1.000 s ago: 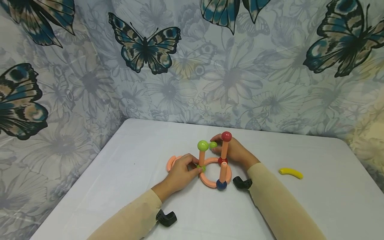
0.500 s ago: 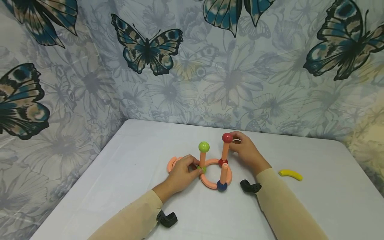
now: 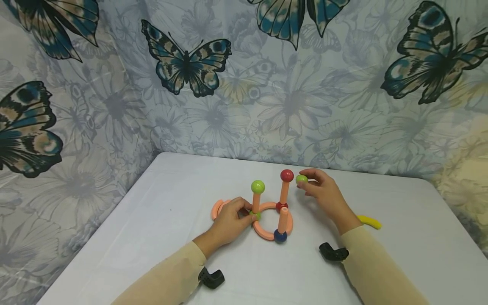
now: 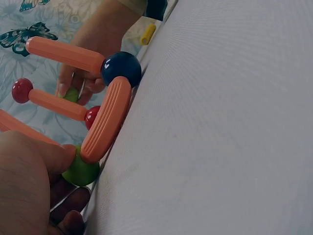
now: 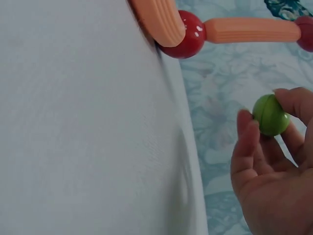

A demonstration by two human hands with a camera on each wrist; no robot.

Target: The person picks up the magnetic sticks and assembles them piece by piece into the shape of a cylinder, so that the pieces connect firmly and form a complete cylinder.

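Note:
On the white table stands a ring of curved orange rods joined by balls, with upright orange rods rising from it. My left hand pinches the green ball at the ring's left side. Above that, another green ball tops an upright rod. A red ball caps the far right rod, which rises from a lower red ball. The front rod has a blue ball at its foot and a bare top. To the right, my right hand holds a loose green ball in its fingertips, off the table.
Partly behind my left hand lie curved orange rods. A yellow curved rod rests on the table beyond my right wrist. Black wrist devices stick out from both sleeves. A butterfly-print cloth hangs behind the table.
My right hand has carried the green ball rightward, from between the two tall rods, past behind the red-topped one, to its right side. My left hand has stayed in place.

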